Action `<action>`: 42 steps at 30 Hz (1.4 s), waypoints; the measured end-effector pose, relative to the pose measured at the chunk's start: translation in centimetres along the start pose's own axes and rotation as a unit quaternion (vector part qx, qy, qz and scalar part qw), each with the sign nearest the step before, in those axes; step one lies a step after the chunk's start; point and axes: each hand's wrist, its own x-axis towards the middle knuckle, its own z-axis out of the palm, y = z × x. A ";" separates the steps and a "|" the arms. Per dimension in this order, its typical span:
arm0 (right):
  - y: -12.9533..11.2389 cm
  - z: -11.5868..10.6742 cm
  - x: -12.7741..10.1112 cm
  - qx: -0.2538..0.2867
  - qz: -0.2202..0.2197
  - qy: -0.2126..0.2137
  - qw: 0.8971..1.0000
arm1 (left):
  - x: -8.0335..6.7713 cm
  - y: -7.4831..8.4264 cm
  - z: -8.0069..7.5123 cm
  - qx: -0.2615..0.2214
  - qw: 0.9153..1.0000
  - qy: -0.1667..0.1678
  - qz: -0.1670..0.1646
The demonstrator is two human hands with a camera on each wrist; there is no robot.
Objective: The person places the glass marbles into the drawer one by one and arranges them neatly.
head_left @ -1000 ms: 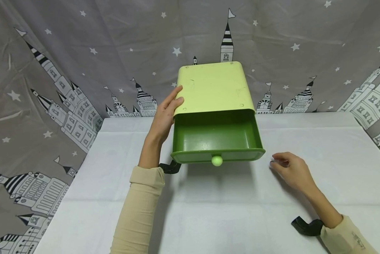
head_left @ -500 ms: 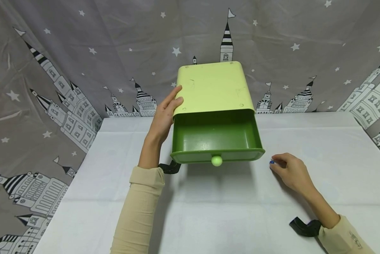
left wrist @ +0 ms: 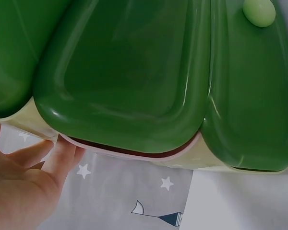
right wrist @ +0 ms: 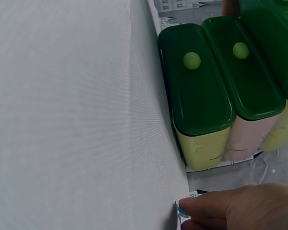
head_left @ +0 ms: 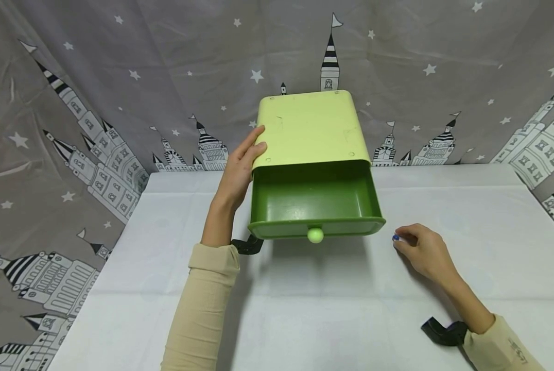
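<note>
White table (head_left: 332,319), left hand (head_left: 238,172) flat against drawer unit (head_left: 310,129), right hand (head_left: 424,251) pinching small blue object (head_left: 395,238).

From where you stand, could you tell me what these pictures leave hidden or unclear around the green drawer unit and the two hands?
- Small blue thing: head and right wrist views show only a sliver; the right hand fingers cover it.
- Lower drawers: hidden in the head view beneath the open drawer.
- Left hand: its palm side is pressed to the cabinet; the left wrist view cuts it off.

At frame centre a drawer cabinet (head_left: 311,154) stands on the counter (head_left: 332,309), top drawer (head_left: 315,203) pulled out; left hand (head_left: 240,170) on its left, right hand (head_left: 425,252) lower right.
</note>
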 end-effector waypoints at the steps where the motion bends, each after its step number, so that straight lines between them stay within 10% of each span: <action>1: 0.0 0.0 0.0 0.000 0.000 -0.001 1.000 | 0.0 0.0 0.0 0.001 1.000 0.000 0.000; 42: 0.2 0.2 -0.1 0.001 -0.006 0.018 1.000 | -0.1 0.1 0.1 0.007 1.000 0.001 0.004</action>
